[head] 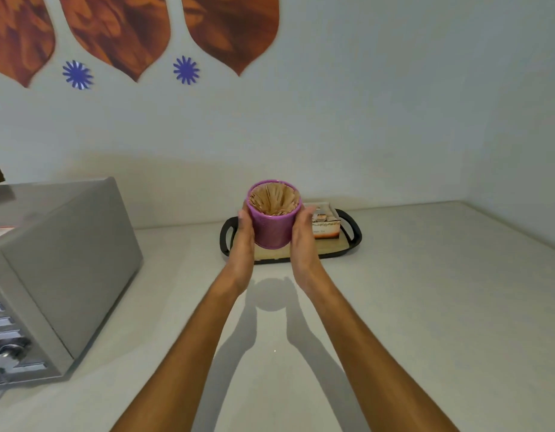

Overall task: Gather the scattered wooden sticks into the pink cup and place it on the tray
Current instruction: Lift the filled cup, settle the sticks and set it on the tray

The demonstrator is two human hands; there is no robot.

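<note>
Both hands hold the pink cup [272, 224] between them, the left hand [243, 241] and right hand [304, 238] each with fingers curled round its sides. The cup, full of wooden sticks [272, 199], is raised upright over the near edge of the black tray [352, 241], beside a small box [327, 224] on it. A grey appliance [61, 269] sits left on the tabletop [425, 307].

Pale wall [379, 98] hung with brown leaf shapes [229, 29] and blue paper flowers [186, 70]; light counter [425, 307] below, grey metal appliance [61, 269] at left.
</note>
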